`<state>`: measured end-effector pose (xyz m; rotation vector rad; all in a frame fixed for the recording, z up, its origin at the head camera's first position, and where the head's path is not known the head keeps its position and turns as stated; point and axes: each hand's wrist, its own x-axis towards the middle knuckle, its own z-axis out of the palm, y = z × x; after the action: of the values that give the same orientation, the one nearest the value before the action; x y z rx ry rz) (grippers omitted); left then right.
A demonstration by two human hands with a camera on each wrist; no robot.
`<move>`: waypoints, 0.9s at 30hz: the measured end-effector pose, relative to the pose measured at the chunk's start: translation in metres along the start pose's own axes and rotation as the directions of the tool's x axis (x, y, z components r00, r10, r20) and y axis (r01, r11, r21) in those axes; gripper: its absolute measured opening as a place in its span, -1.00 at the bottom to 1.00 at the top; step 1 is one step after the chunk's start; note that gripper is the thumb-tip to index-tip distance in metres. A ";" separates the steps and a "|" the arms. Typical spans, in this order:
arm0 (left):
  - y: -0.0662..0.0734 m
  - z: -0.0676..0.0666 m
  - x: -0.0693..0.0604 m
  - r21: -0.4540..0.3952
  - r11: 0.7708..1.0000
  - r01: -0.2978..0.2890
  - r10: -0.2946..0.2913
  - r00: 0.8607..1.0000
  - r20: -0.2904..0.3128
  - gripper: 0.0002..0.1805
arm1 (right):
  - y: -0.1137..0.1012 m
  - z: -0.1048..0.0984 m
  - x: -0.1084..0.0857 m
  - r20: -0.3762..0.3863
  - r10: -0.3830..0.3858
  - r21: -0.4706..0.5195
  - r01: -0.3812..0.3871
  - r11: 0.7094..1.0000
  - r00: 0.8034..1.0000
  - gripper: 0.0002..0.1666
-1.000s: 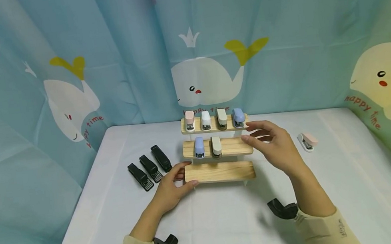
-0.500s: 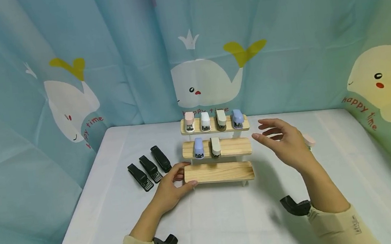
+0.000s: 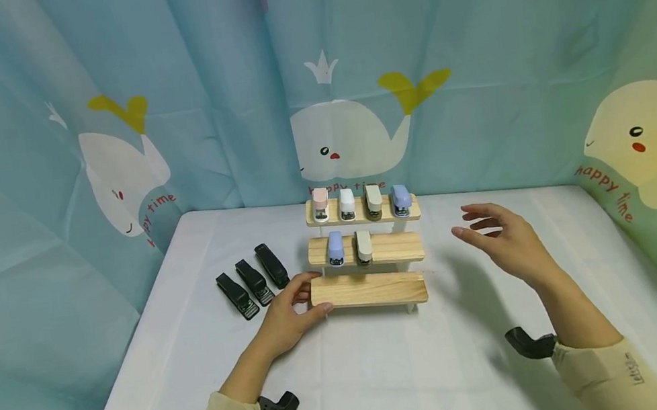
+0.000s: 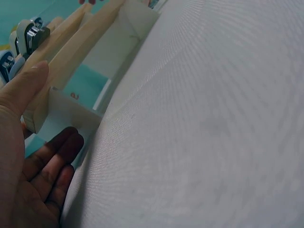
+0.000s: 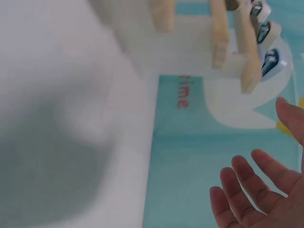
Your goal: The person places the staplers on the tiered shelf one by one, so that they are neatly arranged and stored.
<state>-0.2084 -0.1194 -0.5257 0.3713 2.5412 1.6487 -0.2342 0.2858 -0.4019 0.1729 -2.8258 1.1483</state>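
Note:
A three-tier wooden rack (image 3: pixel 369 290) stands mid-table. My left hand (image 3: pixel 285 319) (image 4: pixel 23 156) grips the left end of its lowest shelf, thumb on the wood (image 4: pixel 71 61) and other fingers beside the pale support. On the top shelf sit small staplers: pink (image 3: pixel 320 204), white (image 3: pixel 347 204), grey-green (image 3: pixel 373 202) and blue (image 3: pixel 401 200). The middle shelf bears a blue stapler (image 3: pixel 335 248) and a grey-green one (image 3: pixel 364 246) on its left half. My right hand (image 3: pixel 509 245) (image 5: pixel 266 194) is right of the rack, raised, empty, fingers apart and slightly bent.
Three black staplers (image 3: pixel 255 282) lie side by side on the white tabletop (image 3: pixel 378 375), left of the rack. A blue whale-print curtain (image 3: pixel 232 108) hangs behind and at both sides. The pink-and-white stapler at the right is hidden behind my right hand.
My right hand has moved right, away from the rack's upper shelves, and now covers the pink-and-white stapler on the table. My left hand has kept its place on the lowest shelf.

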 end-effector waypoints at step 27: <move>-0.001 -0.001 0.001 -0.003 1.000 -0.006 0.006 1.000 0.008 -0.36 | 0.065 -0.044 0.015 0.109 -0.003 -0.183 0.024 0.983 0.994 -0.19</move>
<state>-0.2097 -0.1209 -0.5265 0.3847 2.5340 1.6488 -0.2565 0.3618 -0.4133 0.2474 -3.0004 0.8929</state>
